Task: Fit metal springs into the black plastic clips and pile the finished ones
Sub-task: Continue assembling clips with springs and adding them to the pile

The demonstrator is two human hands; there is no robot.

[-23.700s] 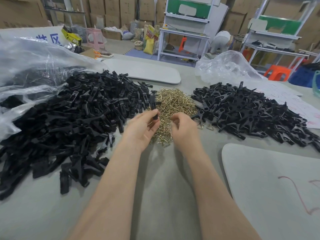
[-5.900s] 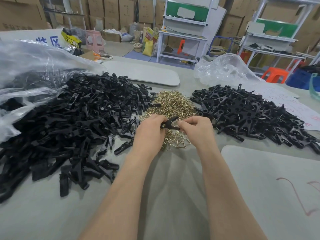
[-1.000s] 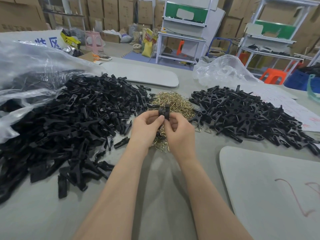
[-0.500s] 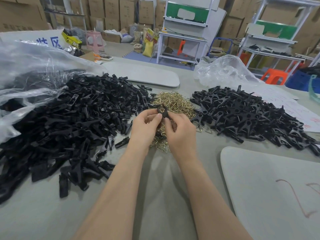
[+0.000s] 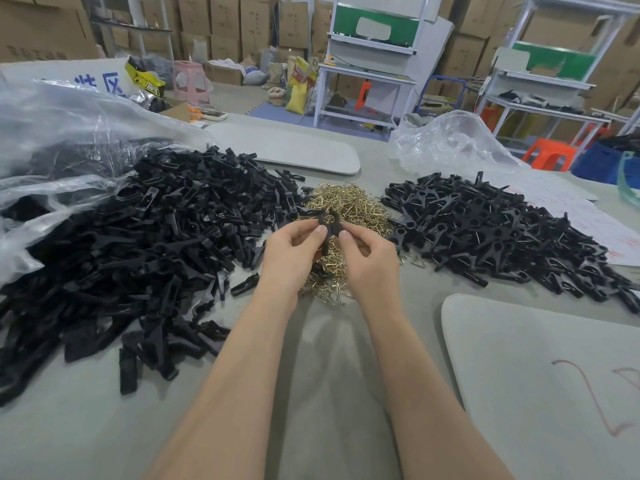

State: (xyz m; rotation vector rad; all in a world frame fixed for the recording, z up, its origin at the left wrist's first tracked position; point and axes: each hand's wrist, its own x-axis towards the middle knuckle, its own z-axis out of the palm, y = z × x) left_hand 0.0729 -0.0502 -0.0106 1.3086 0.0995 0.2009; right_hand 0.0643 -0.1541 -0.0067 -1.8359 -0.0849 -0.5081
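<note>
A small black plastic clip (image 5: 328,224) is held upright over the heap of brass-coloured metal springs (image 5: 341,216) at the table's middle. My left hand (image 5: 290,254) pinches the clip from the left with thumb and fingers. My right hand (image 5: 369,256) pinches it from the right. I cannot tell whether a spring sits in the clip. A large heap of loose black clip parts (image 5: 138,244) lies to the left. A heap of assembled black clips (image 5: 502,233) lies to the right.
A clear plastic bag (image 5: 62,140) with more black parts lies at far left, another crumpled bag (image 5: 450,140) at back right. Grey boards lie at the back (image 5: 287,150) and front right (image 5: 547,375). Papers (image 5: 595,220) sit at right. Shelves and cartons stand behind.
Both hands stay together over the springs, and the clip between the fingertips has been turned slightly over the last second. The heaps have not moved.
</note>
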